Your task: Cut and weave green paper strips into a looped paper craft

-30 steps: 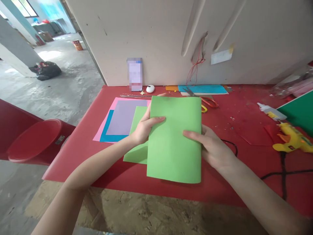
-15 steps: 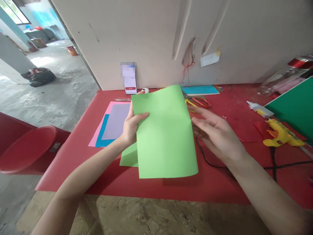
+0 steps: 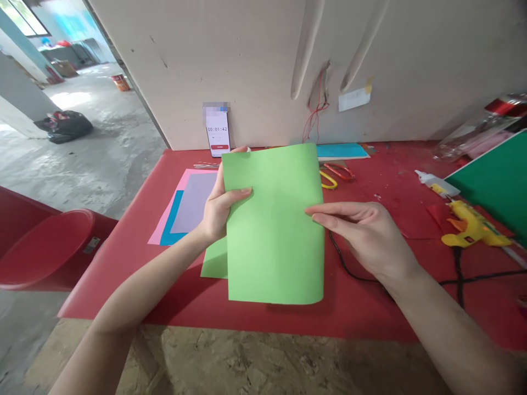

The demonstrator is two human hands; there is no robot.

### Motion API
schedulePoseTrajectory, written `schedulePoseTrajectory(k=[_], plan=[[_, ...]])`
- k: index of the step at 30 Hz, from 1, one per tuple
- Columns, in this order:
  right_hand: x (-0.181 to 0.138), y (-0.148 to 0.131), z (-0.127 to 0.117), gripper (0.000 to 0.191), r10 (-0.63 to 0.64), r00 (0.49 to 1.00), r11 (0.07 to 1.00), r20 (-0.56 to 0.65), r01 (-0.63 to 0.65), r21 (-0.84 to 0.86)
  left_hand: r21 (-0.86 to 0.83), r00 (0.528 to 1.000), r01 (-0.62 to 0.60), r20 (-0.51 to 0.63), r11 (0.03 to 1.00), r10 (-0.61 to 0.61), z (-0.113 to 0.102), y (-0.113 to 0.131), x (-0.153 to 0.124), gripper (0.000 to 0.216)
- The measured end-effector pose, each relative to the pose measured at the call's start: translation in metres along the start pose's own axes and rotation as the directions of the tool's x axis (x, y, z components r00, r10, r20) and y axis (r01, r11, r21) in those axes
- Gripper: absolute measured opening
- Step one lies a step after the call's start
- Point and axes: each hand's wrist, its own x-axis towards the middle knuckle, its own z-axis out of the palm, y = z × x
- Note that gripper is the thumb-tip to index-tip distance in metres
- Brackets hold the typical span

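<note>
A light green sheet of paper (image 3: pixel 274 236) is held upright above the table, its right side bent round in a soft curve. My left hand (image 3: pixel 218 214) grips its left edge, thumb across the front and fingers behind. In front of the sheet's right part, my right hand (image 3: pixel 362 230) has thumb and index fingertips drawn close together, with nothing visible between them. Whether those tips touch the paper I cannot tell. Another green sheet (image 3: pixel 214 260) lies on the table, partly hidden behind the held one.
Pink, blue and lilac sheets (image 3: pixel 193 200) lie at left on the red table (image 3: pixel 135 263). A phone (image 3: pixel 218 131) leans on the wall. Scissors with yellow handles (image 3: pixel 329 180), red-handled pliers (image 3: pixel 340 171), a glue bottle (image 3: pixel 436 184) and a yellow glue gun (image 3: pixel 473 225) lie toward the right.
My right hand has come left, from beside the sheet's edge to in front of it, its fingers drawing together. The green sheet's right side has swung slightly left and straightened.
</note>
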Motion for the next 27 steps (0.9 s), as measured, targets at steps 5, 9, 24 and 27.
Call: schedulePoseTrajectory(k=[5, 9, 24, 27], plan=[[0.007, 0.007, -0.003, 0.011, 0.051, 0.997, 0.995, 0.058, -0.056, 0.084, -0.014, 1.0, 0.006, 0.029, 1.0, -0.005, 0.0, -0.003, 0.001, 0.072], [0.011, 0.009, -0.005, 0.01, 0.063, 0.995, 0.992, 0.079, -0.071, 0.109, -0.027, 1.0, 0.017, 0.026, 0.999, -0.016, 0.002, -0.005, 0.001, 0.07], [0.02, 0.013, -0.005, 0.016, 0.181, 0.942, 0.899, 0.284, -0.275, 0.34, 0.038, 0.995, -0.056, -0.077, 0.998, 0.059, 0.007, 0.0, -0.01, 0.072], [0.021, 0.015, -0.007, 0.01, 0.142, 0.943, 0.92, 0.301, -0.238, 0.311, 0.042, 0.997, -0.057, -0.049, 0.998, 0.059, 0.008, -0.003, -0.009, 0.069]])
